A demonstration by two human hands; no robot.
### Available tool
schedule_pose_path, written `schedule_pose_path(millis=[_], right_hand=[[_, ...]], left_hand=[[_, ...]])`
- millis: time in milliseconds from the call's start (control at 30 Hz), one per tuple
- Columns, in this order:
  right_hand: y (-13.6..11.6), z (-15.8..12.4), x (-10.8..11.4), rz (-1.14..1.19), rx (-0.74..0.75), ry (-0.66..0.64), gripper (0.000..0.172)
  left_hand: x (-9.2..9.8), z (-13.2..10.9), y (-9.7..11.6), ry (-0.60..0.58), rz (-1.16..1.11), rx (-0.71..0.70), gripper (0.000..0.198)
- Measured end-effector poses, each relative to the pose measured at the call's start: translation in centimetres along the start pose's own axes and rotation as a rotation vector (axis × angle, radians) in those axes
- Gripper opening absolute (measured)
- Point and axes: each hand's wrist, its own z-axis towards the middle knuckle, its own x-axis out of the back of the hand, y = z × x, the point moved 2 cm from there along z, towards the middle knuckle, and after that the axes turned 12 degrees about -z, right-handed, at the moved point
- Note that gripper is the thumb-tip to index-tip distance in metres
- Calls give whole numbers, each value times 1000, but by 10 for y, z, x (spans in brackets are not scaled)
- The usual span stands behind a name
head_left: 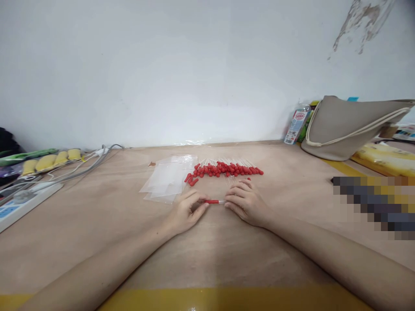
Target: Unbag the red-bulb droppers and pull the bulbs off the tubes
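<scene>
My left hand (pixel 187 211) and my right hand (pixel 245 202) meet over the middle of the wooden table (pixel 207 255), and between them they pinch one small dropper (pixel 214 201). The left fingers hold its red bulb end, the right fingers its thin clear tube. Just beyond my hands lies a row of several droppers with red bulbs (pixel 227 169). To their left is a stack of small clear plastic bags (pixel 168 179).
A beige handbag (pixel 350 127) stands at the back right beside a packet (pixel 295 126). A white power strip (pixel 22 203), grey cables (pixel 87 166) and yellow items (pixel 53 160) lie at the left. A white wall rises behind.
</scene>
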Motion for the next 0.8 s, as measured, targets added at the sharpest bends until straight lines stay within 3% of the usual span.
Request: schedule_pose_path(millis=[133, 200, 300, 400, 800], right_hand=[[-5, 1, 1, 0, 7, 30, 20], [-8, 2, 0, 0, 29, 49, 21], [-12, 2, -2, 9, 64, 73, 20], [-14, 0, -4, 22, 101, 93, 19], [-15, -5, 3, -14, 263, 150, 15]], left_hand=[[-9, 5, 2, -114, 87, -29, 41], [-15, 7, 1, -158, 99, -52, 36], [-21, 8, 0, -128, 76, -124, 23], [-21, 8, 3, -125, 85, -163, 21], [-15, 5, 9, -295, 169, -180, 20]])
